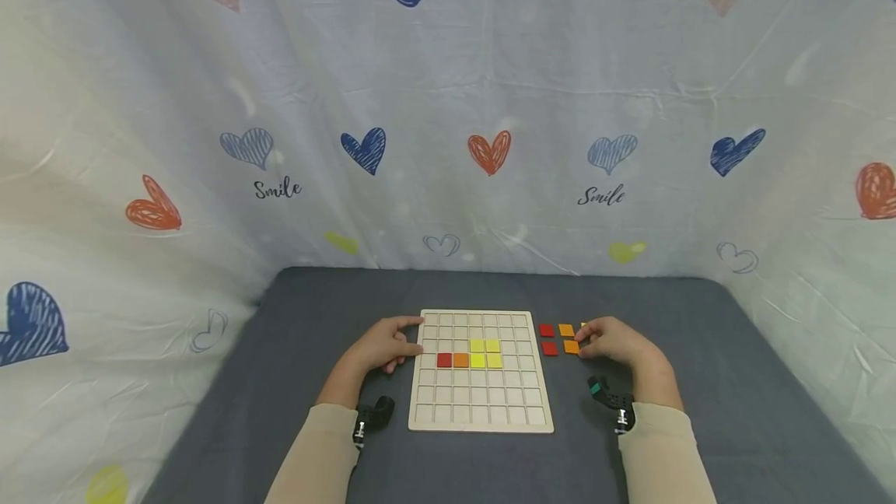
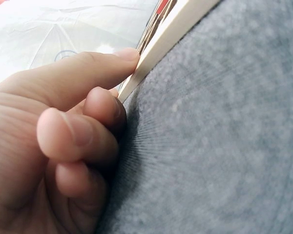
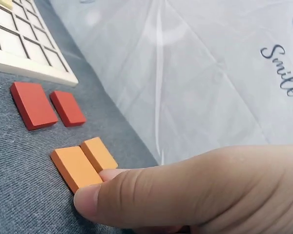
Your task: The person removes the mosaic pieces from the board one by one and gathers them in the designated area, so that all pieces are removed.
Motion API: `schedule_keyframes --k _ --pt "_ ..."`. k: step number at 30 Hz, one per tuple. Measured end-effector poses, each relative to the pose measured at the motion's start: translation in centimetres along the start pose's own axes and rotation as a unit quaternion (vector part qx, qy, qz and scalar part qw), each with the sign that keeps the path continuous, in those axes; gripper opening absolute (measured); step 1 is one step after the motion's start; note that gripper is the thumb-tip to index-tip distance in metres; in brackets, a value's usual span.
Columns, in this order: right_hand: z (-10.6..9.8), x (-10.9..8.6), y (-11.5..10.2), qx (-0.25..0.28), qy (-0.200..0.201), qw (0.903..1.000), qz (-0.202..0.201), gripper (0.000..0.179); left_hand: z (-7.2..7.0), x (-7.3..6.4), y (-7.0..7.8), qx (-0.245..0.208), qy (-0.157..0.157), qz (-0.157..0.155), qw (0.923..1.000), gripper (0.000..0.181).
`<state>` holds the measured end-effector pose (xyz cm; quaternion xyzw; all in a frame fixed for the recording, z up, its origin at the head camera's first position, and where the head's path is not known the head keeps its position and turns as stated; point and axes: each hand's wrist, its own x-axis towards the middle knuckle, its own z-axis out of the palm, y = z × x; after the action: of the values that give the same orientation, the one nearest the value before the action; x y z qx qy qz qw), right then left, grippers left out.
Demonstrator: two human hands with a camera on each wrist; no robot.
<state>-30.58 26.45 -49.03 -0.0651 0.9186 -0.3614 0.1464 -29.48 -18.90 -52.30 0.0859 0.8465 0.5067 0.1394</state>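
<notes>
Your right hand [image 1: 617,342] pinches the near orange tile [image 3: 75,166], right of the board [image 1: 514,396]; your left hand [image 1: 378,345], farther from that tile, touches the board's left edge, thumb and forefinger straight.

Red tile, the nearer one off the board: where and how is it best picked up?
Probably pinch the red tile by its left and right edges, coming down from the near side. It lies flat; grey cloth separates those edges from the wooden grid board and nearer orange tile, leaving some room.
</notes>
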Motion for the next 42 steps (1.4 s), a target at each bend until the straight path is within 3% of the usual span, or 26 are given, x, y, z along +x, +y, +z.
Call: schedule_keyframes --k 11,19,26,35,42 --pt "-1.5 -1.7 -2.0 -0.001 0.024 0.9993 -0.027 0.029 0.0 0.0 0.2 -0.002 0.001 -0.005 1.0 0.068" --pt "-1.4 -1.6 -4.3 0.019 0.039 0.992 -0.118 0.029 -0.1 0.1 0.1 -0.012 -0.001 -0.011 0.9999 0.068" --pt "0.3 -1.1 -6.9 0.029 0.052 0.9885 -0.139 0.033 -0.1 0.1 0.1 -0.017 0.001 -0.012 0.9998 0.068" --pt "3.3 0.2 -8.6 0.023 0.066 0.9855 -0.154 0.031 -0.1 0.1 0.0 -0.014 0.002 -0.01 0.9999 0.068" --pt "5.8 1.0 -9.4 -0.021 0.058 0.979 -0.194 0.032 0.0 0.2 0.0 -0.011 0.003 -0.009 0.9999 0.068"
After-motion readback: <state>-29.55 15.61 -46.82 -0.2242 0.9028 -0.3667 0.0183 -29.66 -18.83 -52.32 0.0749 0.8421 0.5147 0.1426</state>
